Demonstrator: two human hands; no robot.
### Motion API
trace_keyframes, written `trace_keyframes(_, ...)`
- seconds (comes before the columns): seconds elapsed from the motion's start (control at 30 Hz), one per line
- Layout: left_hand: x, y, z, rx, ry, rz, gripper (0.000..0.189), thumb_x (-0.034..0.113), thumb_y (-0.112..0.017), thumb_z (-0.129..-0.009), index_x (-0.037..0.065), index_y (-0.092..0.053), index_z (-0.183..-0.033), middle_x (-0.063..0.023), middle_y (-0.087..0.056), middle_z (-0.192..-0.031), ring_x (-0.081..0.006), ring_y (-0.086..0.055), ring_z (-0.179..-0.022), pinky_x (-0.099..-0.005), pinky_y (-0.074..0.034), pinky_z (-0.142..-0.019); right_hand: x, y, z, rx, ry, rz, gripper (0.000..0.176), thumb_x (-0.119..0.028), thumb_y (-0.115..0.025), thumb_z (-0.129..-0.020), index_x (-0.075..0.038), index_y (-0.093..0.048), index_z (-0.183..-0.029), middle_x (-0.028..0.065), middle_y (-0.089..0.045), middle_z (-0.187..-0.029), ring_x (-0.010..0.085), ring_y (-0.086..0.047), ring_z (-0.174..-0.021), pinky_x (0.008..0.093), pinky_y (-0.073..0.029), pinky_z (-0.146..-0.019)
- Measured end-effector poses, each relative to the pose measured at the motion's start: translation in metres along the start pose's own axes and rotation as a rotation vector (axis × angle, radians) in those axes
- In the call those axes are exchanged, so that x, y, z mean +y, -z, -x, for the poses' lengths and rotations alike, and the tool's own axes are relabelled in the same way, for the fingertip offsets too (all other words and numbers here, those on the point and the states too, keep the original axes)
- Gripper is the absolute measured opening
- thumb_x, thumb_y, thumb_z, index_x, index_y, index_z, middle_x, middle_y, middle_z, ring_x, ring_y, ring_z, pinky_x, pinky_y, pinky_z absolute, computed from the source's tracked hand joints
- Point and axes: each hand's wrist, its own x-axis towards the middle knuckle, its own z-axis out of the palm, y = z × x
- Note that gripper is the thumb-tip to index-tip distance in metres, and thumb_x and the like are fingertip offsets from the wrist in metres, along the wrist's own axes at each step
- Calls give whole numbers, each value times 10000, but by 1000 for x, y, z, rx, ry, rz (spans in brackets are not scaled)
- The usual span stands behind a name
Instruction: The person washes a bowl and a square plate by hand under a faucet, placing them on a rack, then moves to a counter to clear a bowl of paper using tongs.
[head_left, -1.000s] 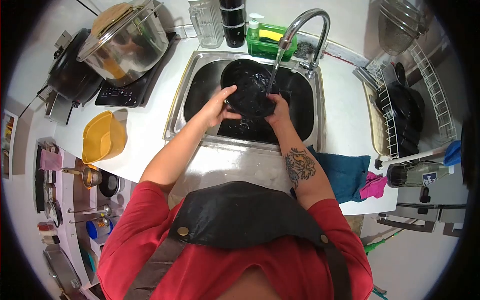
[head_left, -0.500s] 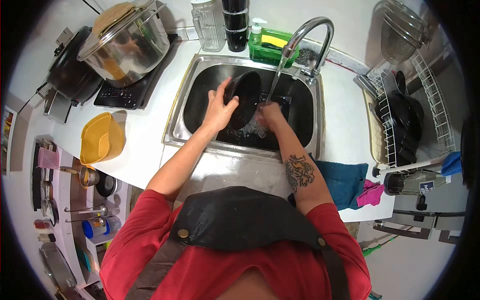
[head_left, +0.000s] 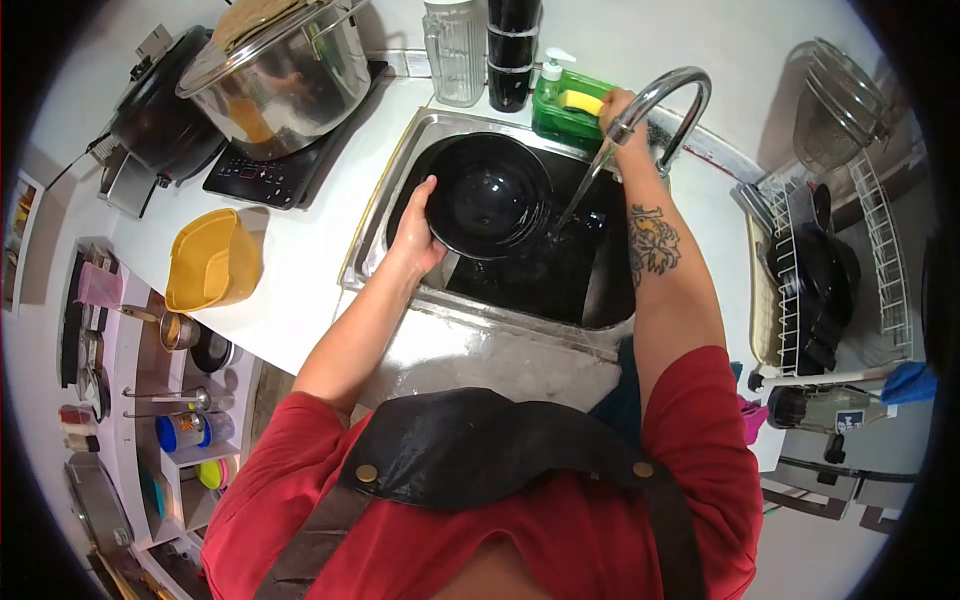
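Observation:
My left hand (head_left: 418,235) grips the left rim of a shiny black bowl (head_left: 490,195), whose open side faces up and toward me over the sink (head_left: 450,290). Beyond the running faucet (head_left: 690,90), my right hand (head_left: 622,110) reaches to the green caddy (head_left: 560,122) at the sink's back edge. Its fingers close on the right end of a yellow sponge (head_left: 580,101); the tap partly covers this hand. Water falls from the spout into the dark basin, to the right of the bowl.
Left of the sink stand a yellow tub (head_left: 212,265) and a large steel pot (head_left: 285,85) on an induction cooker (head_left: 265,180). A glass pitcher (head_left: 455,55) and stacked black cups (head_left: 510,60) line the back. At right is a wire dish rack (head_left: 790,285) with black dishes.
My right hand has left the water and moved up and back to the sponge in the caddy. The bowl, tilted on edge before, now faces upward in my left hand.

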Motion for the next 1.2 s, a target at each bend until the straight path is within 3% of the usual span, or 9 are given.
trace_keyframes(0.13, -5, -3, -10, 4, -9, -4, 433, 385, -483, -823, 59, -463, -1108, -108, -552, -1069, -224, -563, -939, -357, -464, -816, -56, 9, 21, -20, 186, 645, 242, -228, -542, -756, -34, -579, -896, 208, -562, -911, 338, -537, -891, 391, -430, -785)
trace_keyframes(0.23, -13, -8, -16, 31, 20, 22, 418, 385, -485, -821, 71, -476, -1097, -95, -559, -1061, -217, -559, -946, -347, -453, -827, -35, 6, 24, -122, 824, 963, 376, -316, -676, -645, -37, -564, -871, 140, -603, -778, 237, -592, -759, 348, -479, -645)
trace_keyframes(0.4, -20, -14, -18, 29, 42, 61, 402, 396, -506, -804, 88, -502, -1064, -71, -567, -1057, -210, -550, -960, -340, -440, -832, -23, 13, 0, -309, 247, 898, 488, -345, -715, -641, -51, -586, -1009, 167, -613, -801, 265, -596, -756, 337, -459, -730)
trace_keyframes(0.47, -22, -16, -16, 69, 29, 52, 393, 394, -511, -802, 98, -510, -1060, -63, -569, -1058, -208, -551, -959, -348, -427, -849, -15, 7, -11, -183, -31, 251, 319, -178, -634, -673, 0, -512, -908, 148, -571, -858, 248, -587, -663, 325, -493, -603)
trace_keyframes(0.67, -25, -7, -16, 50, 92, 100, 364, 377, -513, -808, 100, -522, -1043, -53, -580, -1036, -193, -550, -960, -340, -432, -842, -12, -12, -13, 31, 278, 823, 342, -97, -597, -634, -66, -463, -947, 169, -538, -777, 334, -564, -741, 389, -448, -696)
trace_keyframes(0.8, -20, -6, -13, 126, 42, 86, 368, 378, -506, -812, 85, -531, -1033, -51, -582, -1033, -183, -554, -948, -336, -438, -832, -36, -4, -11, 196, 235, 141, 428, -56, -617, -653, -60, -447, -1045, 111, -545, -699, 261, -559, -676, 389, -451, -635)
trace_keyframes(0.93, -19, 0, -17, 100, 57, 44, 384, 388, -501, -817, 109, -493, -1080, -52, -570, -1056, -181, -566, -916, -330, -450, -796, -81, 4, 87, -251, -461, -414, 486, -84, -633, -674, -88, -442, -1121, 61, -538, -632, 147, -497, -615, 345, -437, -597)
trace_keyframes(1.07, -30, -17, -14, 176, -86, -50, 510, 439, -487, -823, 140, -364, -1218, -60, -488, -1153, -182, -498, -1010, -324, -430, -780, 10, -68, 142, -346, 185, 447, 559, -160, -595, -732, -126, -361, -1239, 171, -531, -867, 320, -518, -767, 470, -426, -640)
trace_keyframes(1.2, -35, -26, 1, 70, -207, -227, 638, 468, -470, -827, 163, -207, -1321, -87, -291, -1324, -223, -293, -1207, -399, -234, -982, -18, -114, 198, -148, 253, 799, 565, -312, -545, -782, -130, -276, -1244, 275, -430, -986, 426, -484, -894, 474, -400, -779)
